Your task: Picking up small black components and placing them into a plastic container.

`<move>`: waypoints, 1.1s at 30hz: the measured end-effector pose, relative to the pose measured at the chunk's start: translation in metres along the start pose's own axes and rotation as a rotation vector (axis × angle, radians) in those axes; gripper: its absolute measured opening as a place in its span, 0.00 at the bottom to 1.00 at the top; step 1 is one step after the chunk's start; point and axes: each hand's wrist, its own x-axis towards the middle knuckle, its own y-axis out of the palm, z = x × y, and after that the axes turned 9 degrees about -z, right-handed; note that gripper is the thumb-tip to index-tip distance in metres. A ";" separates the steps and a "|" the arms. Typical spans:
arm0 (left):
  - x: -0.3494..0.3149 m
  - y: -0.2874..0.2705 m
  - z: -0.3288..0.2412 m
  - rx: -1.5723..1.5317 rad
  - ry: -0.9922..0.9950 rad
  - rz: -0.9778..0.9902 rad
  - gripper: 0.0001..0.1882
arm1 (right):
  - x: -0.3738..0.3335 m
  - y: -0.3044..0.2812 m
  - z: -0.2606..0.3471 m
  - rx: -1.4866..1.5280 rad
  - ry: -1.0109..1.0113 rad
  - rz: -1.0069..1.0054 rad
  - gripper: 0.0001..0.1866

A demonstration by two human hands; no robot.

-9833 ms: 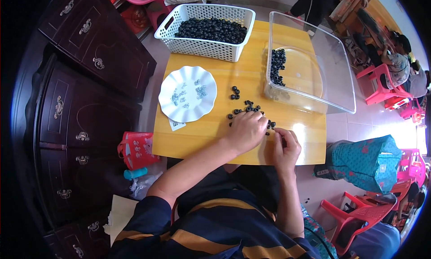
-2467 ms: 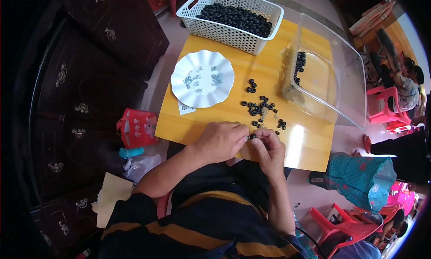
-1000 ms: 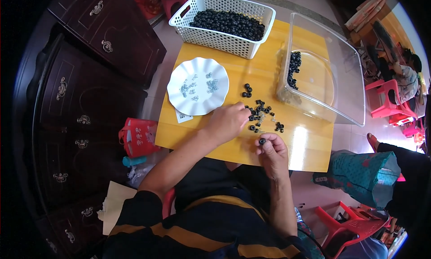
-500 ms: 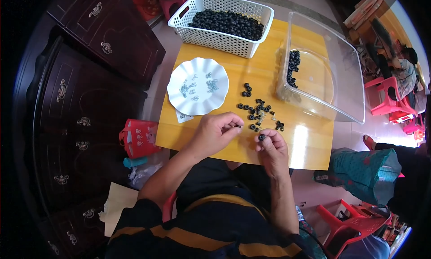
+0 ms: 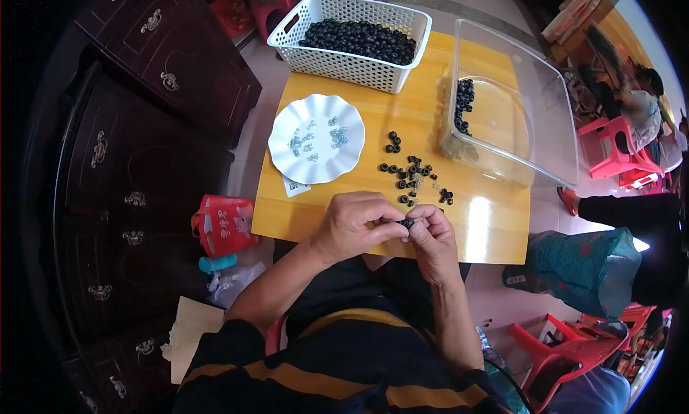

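My left hand (image 5: 358, 224) and my right hand (image 5: 433, 241) meet over the near edge of the yellow table. In the right fingertips a small black ring-like part (image 5: 409, 223) is pinched. The left fingers are pressed together against that part; what they hold is hidden. Just beyond the hands lies a loose group of black ring-like parts (image 5: 402, 171), with small clear or metallic bits (image 5: 419, 183) among them. A white scalloped plate (image 5: 283, 161), left of the group, bears small clear pieces (image 5: 338, 138) in separate clusters.
A white perforated basket (image 5: 344, 71) full of black parts stands at the far side. Right of it is a clear plastic box (image 5: 517, 164) with more black parts along its left wall. Dark drawers (image 5: 136, 156) line the left; a red bag (image 5: 224, 226) stands beside the table.
My hands have come together: the left has moved right and slightly nearer me, the right slightly left, so the black part is now between both sets of fingertips.
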 end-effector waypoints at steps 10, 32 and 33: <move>-0.006 -0.003 0.006 -0.026 0.072 -0.023 0.11 | -0.002 0.002 -0.005 0.013 0.008 0.034 0.11; -0.013 0.005 0.001 -0.124 -0.019 -0.077 0.09 | -0.001 0.007 -0.004 0.079 0.027 -0.022 0.10; -0.013 0.005 0.001 -0.123 -0.019 -0.076 0.09 | -0.001 0.007 -0.004 0.080 0.026 -0.022 0.10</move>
